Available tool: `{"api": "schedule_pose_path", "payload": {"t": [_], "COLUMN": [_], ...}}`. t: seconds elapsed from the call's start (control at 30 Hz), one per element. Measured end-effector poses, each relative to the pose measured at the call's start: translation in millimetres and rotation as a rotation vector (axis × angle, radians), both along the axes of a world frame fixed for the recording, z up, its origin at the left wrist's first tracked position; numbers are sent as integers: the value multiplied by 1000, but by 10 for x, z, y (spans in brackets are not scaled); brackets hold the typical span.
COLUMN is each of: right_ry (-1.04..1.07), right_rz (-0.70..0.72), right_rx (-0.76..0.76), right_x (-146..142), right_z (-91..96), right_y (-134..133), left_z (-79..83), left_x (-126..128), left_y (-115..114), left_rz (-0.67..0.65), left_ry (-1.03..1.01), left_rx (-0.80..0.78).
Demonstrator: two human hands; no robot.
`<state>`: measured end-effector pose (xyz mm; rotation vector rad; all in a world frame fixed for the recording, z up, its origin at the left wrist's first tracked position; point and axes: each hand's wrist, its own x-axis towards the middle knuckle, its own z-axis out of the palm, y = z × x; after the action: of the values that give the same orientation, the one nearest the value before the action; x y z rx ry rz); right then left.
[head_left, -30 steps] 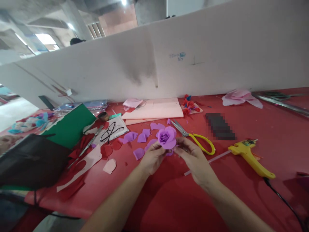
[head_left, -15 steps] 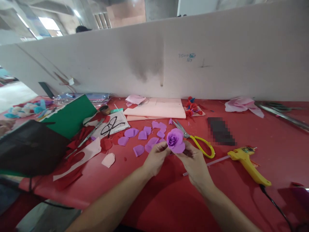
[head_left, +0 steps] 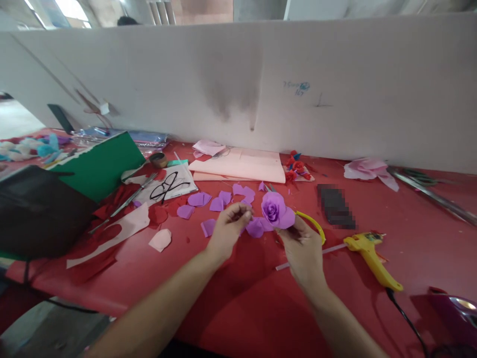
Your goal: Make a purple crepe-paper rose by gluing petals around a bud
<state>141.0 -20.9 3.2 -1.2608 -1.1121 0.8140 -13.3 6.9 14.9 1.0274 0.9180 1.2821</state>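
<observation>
A purple paper rose [head_left: 275, 211] is in my right hand [head_left: 304, 248], which grips it from beneath with closed fingers. To the left of the rose, my left hand [head_left: 227, 231] is apart from it, thumb and fingertips pinched together; what they hold, if anything, is too small to make out. Loose purple petals [head_left: 217, 204] lie on the red table around and beyond my left hand. Behind the right hand are scissors, their yellow handle [head_left: 315, 224] partly hidden. A yellow glue gun [head_left: 374, 261] lies to the right, a clear glue stick [head_left: 333, 248] extending from it.
Folded pink sheets [head_left: 238, 166] lie against the white partition [head_left: 167, 84]. On the left are black-framed glasses [head_left: 169, 188], tweezers [head_left: 128, 201], a green board [head_left: 104, 169] and a dark bag [head_left: 40, 214]. A blurred-out dark object [head_left: 335, 206] rests at right; the glue gun's cord [head_left: 408, 315] trails forward.
My left hand has let go of the rose and drawn left. The right hand keeps hold of it, now tilted slightly. The view has shifted a little.
</observation>
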Motion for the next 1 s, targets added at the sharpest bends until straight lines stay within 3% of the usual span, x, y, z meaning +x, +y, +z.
{"api": "schedule_pose_path", "payload": {"t": [0.1, 0.2, 0.4, 0.63, 0.77, 1.0], "right_ry": [-159, -271, -336, -115, 29, -10], "right_rz": [-52, -56, -52, 45, 67, 12], "right_rx": [58, 123, 172, 13, -18, 0], "right_x": [30, 12, -23, -25, -50, -63], "right_z": [-2, 28, 44, -49, -54, -6], "right_y": [6, 2, 1, -6, 7, 2], "left_z": [88, 124, 123, 128, 122, 141], "left_x": [-80, -113, -82, -61, -55, -104], "left_y": [6, -30, -81, -61, -74, -88], "left_rz": [22, -62, -97, -108, -125, -68], "left_ry": [69, 144, 257, 71, 74, 144], "left_rx": [58, 107, 106, 37, 15, 113]}}
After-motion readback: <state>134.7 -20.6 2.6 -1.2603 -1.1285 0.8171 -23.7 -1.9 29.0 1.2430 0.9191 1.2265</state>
